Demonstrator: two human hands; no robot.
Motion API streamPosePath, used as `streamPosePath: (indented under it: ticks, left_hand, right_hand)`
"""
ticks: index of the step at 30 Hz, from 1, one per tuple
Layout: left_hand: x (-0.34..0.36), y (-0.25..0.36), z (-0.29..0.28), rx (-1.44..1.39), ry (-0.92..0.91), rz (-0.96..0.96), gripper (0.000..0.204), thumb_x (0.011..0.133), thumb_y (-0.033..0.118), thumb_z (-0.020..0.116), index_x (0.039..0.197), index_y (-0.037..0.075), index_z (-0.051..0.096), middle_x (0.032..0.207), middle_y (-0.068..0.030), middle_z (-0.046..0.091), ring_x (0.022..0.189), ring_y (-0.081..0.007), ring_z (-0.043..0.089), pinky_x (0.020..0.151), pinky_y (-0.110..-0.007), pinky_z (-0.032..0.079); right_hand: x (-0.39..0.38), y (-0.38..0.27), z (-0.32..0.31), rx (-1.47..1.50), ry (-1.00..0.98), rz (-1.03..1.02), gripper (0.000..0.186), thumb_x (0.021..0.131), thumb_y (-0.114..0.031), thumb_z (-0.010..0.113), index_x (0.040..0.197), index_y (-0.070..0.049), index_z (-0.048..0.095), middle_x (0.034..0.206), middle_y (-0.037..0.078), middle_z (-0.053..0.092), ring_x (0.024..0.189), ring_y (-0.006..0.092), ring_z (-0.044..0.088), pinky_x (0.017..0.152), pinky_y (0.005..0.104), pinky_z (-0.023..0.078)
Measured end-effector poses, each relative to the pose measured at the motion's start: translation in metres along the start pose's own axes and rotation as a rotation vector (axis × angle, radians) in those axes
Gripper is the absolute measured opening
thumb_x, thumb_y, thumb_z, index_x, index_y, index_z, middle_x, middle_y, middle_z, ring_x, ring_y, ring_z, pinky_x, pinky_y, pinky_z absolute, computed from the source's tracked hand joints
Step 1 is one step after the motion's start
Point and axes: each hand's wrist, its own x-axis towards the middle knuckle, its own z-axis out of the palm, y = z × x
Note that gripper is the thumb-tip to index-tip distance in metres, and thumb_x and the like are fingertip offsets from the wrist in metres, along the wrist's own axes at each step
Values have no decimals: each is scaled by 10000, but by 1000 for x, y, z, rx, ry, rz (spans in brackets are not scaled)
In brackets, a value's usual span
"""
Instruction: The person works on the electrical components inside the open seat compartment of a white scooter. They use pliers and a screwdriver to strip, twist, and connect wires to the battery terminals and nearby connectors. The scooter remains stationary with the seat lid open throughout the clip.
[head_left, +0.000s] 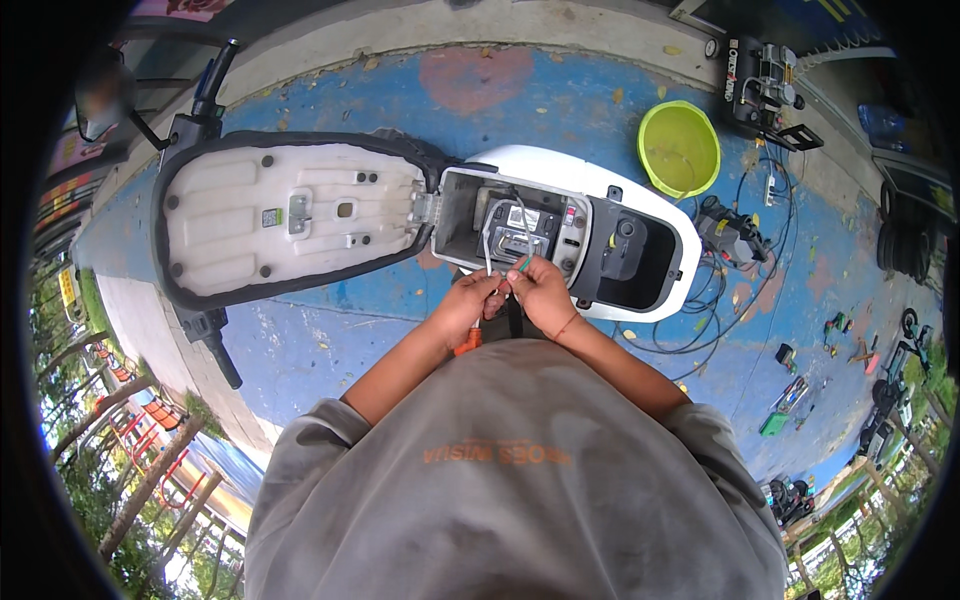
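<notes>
Scooter [520, 155] with its seat [385, 205] swung open to the left, underside uppermost, exposing the compartment [462, 205] and the dark unit [512, 221] seated inside it. Both hands meet at the compartment's near edge, in front of the torso. Left hand [480, 299]: thumb and fingers are together, the grip apparently clamped on a pale cable [487, 245] that comes up out of the compartment. Right hand [541, 294]: the grip is pinched on a green-ended lead [525, 263] at the same edge. The fingertips of the two hands lie close together; whether the conductors touch cannot be made out. An orange piece [467, 343] shows below the left hand, partly hidden by the shirt.

Stage of work, as judged from this arrangement: access is complete, since the seat is up and the wiring is within reach of the fingers. Handling of the leads appears to be in progress, with both held in the fingers and neither stowed. Outstanding are the stowing of the leads and the lowering of the seat. A yellow-green basin [680, 122], a compressor [765, 90] and hand tools [790, 397] stand apart on the blue ground to the right.
</notes>
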Motion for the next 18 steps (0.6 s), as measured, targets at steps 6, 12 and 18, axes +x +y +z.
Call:
streamPosePath:
  ticks: [6,12,18]
  left_hand:
    - [9,-11,-10,48,-52,-189,186,1073,219,542,931,106,585,724,55,464,624,-82,389,577,-268,312]
    - [-12,-21,6,116,106,40,219,1064,221,509,877,109,524,735,35,410,666,-108,342,636,-282,288]
    - [-17,-16,1,233,185,212,207,1064,249,504,914,107,519,765,27,431,733,-117,355,711,-286,305]
  right_hand:
    - [5,6,-34,-241,-279,52,97,1034,-114,670,1018,-23,640,821,4,658,732,82,599,664,260,488]
    - [44,35,-178,-557,143,113,224,1045,-272,649,1009,-63,721,772,36,667,704,182,677,654,309,553]
    - [94,76,-257,-1444,219,451,569,947,-83,586,1506,-111,483,1554,261,395,1343,489,533,1143,482,476]
